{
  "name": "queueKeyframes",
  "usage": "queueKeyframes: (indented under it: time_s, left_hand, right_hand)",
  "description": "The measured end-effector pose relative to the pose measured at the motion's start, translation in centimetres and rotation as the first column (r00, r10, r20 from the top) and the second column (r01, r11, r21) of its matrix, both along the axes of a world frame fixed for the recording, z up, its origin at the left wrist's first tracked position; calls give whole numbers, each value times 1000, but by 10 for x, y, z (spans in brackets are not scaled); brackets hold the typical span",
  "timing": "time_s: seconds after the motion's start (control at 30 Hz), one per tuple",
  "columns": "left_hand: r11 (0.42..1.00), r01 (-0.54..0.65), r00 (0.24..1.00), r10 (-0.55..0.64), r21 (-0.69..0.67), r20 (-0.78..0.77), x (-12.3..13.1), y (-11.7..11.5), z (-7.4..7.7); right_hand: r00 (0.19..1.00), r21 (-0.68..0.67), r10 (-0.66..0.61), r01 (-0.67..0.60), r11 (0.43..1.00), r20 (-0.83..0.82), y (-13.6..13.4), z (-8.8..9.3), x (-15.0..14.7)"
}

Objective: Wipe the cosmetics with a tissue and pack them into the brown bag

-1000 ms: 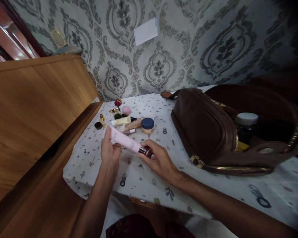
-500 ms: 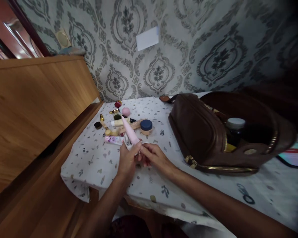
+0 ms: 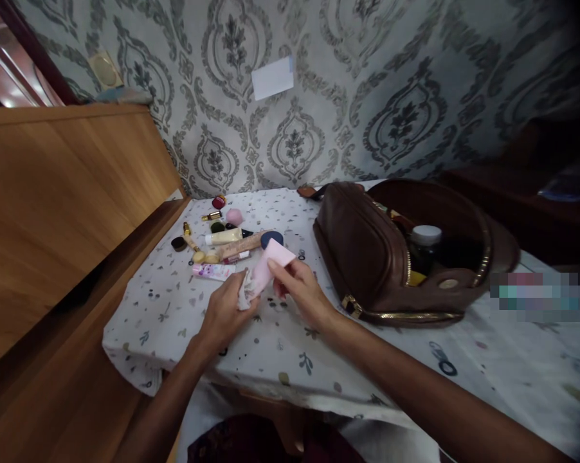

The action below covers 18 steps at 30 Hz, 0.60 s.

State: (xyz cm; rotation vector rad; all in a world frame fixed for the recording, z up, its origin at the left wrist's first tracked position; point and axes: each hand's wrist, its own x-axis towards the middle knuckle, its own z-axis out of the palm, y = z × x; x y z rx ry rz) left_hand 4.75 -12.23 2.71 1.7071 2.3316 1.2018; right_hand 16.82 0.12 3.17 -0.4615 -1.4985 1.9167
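A pink squeeze tube [image 3: 265,267] is tilted between my two hands above the front part of the table. Its wide flat end points up and to the right. My right hand [image 3: 299,289] pinches the tube near that end, thumb on top. My left hand [image 3: 227,305] is closed around a crumpled white tissue [image 3: 245,290], which presses against the tube's lower end. Just beyond my left hand lies a white and purple tube [image 3: 213,271]. A jar with a dark blue lid [image 3: 272,239] stands behind the pink tube, partly hidden by it.
Cosmetics lie at the back left, among them a cream tube [image 3: 225,236], a pink sponge [image 3: 234,217] and a round black lid [image 3: 179,243]. An unzipped brown bag [image 3: 355,251] with a white-capped bottle [image 3: 425,236] fills the right. A wooden panel [image 3: 78,173] borders the left side.
The pink tube has been turned: its narrow tapered form pointed up and left before, and now its broad flat end faces up and right. My hands have moved apart, and the view has shifted slightly.
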Motion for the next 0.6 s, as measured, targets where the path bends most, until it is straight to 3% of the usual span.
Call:
queueKeyframes:
  time_s: [0.1,0.2,0.3,0.43,0.6]
  left_hand:
    - [999,44,999,-45,22,16,-1,-1,-4]
    - [994,-45,974,21,103,224,-1,0,-3]
    - [976,-156,887,70,153,456,0,-1,2]
    - [976,-209,654,99,54,750,2,-2,4]
    - [933,-356,243,148,-54,959,-5,0,3]
  right_hand:
    - [999,-158,-20,13,987,-39,4,-2,-2]
    - [991,-272,-38,2,962,-127,6,-2,-3]
    - [982,-295,-47,-9,955,-182,5,-1,-3]
    - [977,-210,-10,-36,977,-211,0,-4,-4]
    - [977,-46,120,-130,991,-178,-3,-8,-4]
